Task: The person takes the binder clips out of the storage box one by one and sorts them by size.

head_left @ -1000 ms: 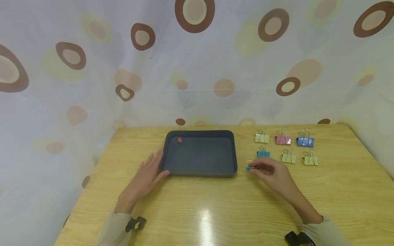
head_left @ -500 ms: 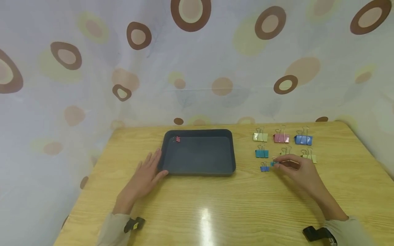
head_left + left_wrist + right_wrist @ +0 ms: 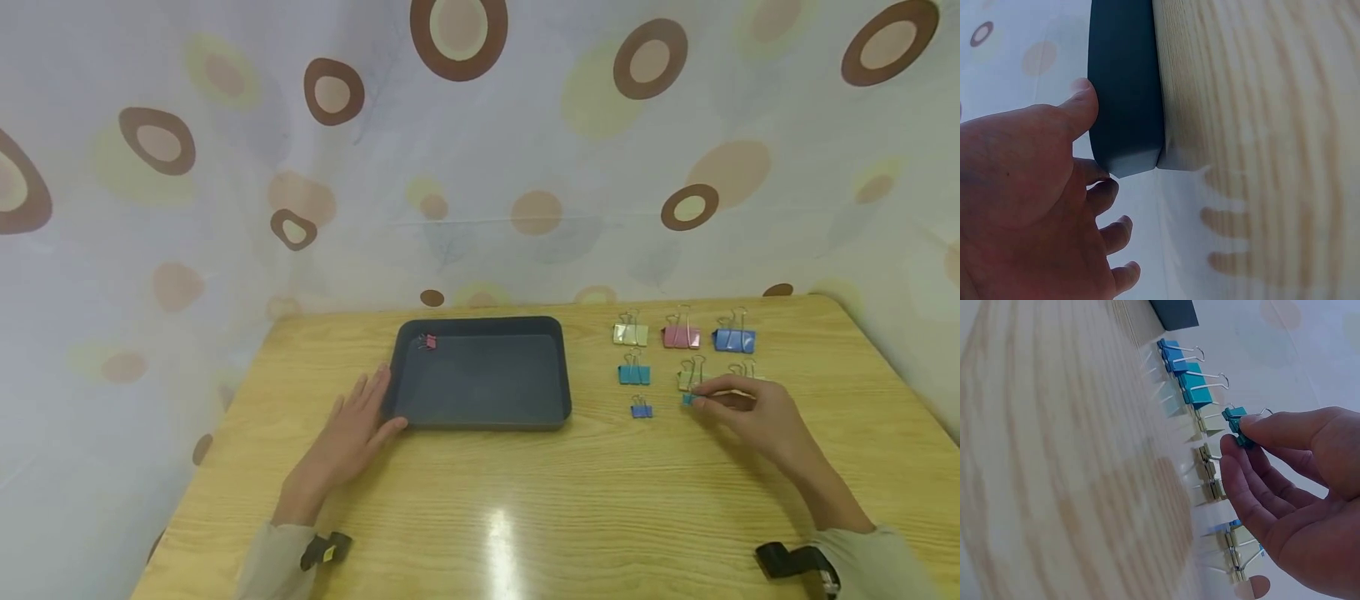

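A small teal binder clip [image 3: 1239, 425] is pinched between the thumb and fingers of my right hand [image 3: 765, 425], close over the table in front of a pale yellow binder clip [image 3: 692, 381]. To its left stands a small blue binder clip [image 3: 641, 412], with a larger teal binder clip [image 3: 633, 375] behind that. My left hand [image 3: 341, 442] lies with extended fingers at the front left corner of a dark grey tray [image 3: 480, 387]; its thumb touches the tray's wall in the left wrist view. Inside the tray, near the back left corner, is a small pink binder clip [image 3: 431, 342].
Along the back right of the wooden table [image 3: 450, 500] stand larger binder clips: pale yellow [image 3: 630, 335], pink [image 3: 681, 337] and blue [image 3: 734, 340]. Another yellow clip is partly hidden behind my right hand. A patterned curtain [image 3: 480, 267] hangs behind the table.
My right hand has moved right with the small teal clip, from near the tray to in front of the yellow clips. The small blue clip has come into view. My left hand stays put.
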Demonstrator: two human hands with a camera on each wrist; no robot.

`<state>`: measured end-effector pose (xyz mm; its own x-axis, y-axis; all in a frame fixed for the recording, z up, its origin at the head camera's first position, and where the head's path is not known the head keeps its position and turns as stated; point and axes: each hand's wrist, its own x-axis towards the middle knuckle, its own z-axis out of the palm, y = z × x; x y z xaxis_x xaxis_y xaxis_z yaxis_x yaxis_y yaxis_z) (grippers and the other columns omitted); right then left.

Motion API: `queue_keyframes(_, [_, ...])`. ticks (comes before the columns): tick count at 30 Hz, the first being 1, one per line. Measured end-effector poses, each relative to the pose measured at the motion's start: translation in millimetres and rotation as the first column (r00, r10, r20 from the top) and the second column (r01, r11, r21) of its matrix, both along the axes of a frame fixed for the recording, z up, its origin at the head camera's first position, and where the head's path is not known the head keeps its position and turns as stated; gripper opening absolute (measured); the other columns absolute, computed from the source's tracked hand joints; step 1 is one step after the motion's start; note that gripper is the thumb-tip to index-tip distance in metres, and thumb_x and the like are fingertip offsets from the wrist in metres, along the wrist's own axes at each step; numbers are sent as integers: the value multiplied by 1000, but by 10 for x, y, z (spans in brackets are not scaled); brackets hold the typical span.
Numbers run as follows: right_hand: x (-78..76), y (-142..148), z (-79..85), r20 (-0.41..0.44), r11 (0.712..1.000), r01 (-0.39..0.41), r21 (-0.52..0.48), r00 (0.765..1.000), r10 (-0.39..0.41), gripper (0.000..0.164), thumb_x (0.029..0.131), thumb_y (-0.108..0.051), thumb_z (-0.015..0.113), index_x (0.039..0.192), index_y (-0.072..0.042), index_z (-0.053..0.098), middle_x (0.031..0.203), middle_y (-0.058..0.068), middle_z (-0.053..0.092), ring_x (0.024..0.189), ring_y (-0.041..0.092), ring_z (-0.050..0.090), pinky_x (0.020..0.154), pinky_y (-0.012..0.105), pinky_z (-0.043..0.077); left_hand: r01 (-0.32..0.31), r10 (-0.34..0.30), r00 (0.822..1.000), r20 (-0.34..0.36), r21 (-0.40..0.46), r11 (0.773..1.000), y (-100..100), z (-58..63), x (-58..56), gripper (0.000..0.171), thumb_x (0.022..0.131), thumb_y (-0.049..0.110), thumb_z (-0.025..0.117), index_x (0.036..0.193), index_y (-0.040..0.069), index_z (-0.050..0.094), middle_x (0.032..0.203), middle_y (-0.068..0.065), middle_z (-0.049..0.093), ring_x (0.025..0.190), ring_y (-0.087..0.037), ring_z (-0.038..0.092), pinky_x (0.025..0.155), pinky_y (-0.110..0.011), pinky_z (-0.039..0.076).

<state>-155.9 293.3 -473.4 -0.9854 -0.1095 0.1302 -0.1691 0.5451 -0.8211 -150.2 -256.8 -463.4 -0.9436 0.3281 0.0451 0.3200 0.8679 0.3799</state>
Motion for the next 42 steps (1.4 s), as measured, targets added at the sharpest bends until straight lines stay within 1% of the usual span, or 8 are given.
queue_keyframes(4, [-2, 46, -23, 6, 1000, 7, 16, 1000, -7, 22, 95, -20, 77, 108, -2, 75, 102, -4, 76, 88, -3, 69, 71, 16, 54, 0, 0, 1000, -8, 7, 1000, -6, 0, 7, 79, 107, 41, 52, 163, -1, 15, 169, -20, 17, 153, -47, 15, 117, -72, 13])
queue_keyframes(13, [5, 96, -43, 16, 995, 3, 97, 1000, -4, 20, 95, -21, 77, 107, -4, 77, 102, 7, 76, 84, 0, 68, 69, 18, 53, 14, -12, 999, -37, 50, 999, -9, -32, 5, 76, 108, 39, 52, 162, -3, 19, 167, -23, 21, 151, -50, 18, 115, -75, 15])
queue_keyframes(21, [-4, 112, -8, 27, 978, -4, 209, 1000, -2, 17, 95, -21, 77, 105, -7, 77, 93, 2, 74, 82, 0, 64, 71, 20, 50, 0, -1, 1000, 2, 23, 1000, -7, -22, 0, 79, 108, 41, 52, 163, -1, 14, 170, -18, 14, 154, -46, 13, 118, -71, 12])
queue_keyframes(28, [-9, 144, -20, 62, 971, -14, 239, 998, 0, 20, 96, -23, 76, 106, -5, 78, 98, 5, 73, 82, -2, 61, 71, 20, 50, 1, -1, 1000, 11, 38, 999, -22, -28, 7, 79, 108, 43, 51, 164, 0, 14, 170, -17, 13, 154, -45, 12, 119, -70, 11])
queue_keyframes(34, [-14, 126, 31, 89, 968, -16, 249, 996, -6, 27, 97, -27, 74, 110, -3, 76, 104, 12, 74, 85, -1, 61, 70, 23, 51, 12, -11, 1000, -17, 57, 998, -36, -55, 12, 78, 108, 41, 51, 162, -2, 16, 168, -22, 16, 152, -49, 15, 117, -73, 12])
queue_keyframes(36, [-7, 116, 76, 73, 967, -4, 256, 997, -16, 29, 98, -28, 74, 112, -3, 76, 109, 16, 73, 86, -4, 60, 68, 23, 52, 11, -10, 1000, -16, 54, 998, -41, -60, 12, 78, 108, 42, 51, 163, -2, 16, 168, -22, 16, 152, -49, 15, 117, -73, 13])
queue_keyframes(39, [13, 99, 158, 2, 969, 26, 245, 1000, -27, 26, 98, -25, 73, 112, -3, 76, 112, 18, 73, 86, -9, 58, 65, 21, 53, 2, -3, 1000, 3, 54, 999, -42, -52, 8, 79, 108, 43, 50, 163, 0, 14, 169, -19, 14, 153, -47, 13, 118, -71, 11])
queue_keyframes(42, [22, 59, 225, -64, 978, 26, 205, 998, -14, 22, 97, -18, 74, 112, -3, 76, 107, 13, 74, 85, -11, 59, 66, 17, 53, -4, 3, 1000, 19, 40, 999, -43, -45, 3, 80, 108, 46, 48, 164, 2, 12, 170, -16, 12, 154, -44, 11, 119, -69, 10])
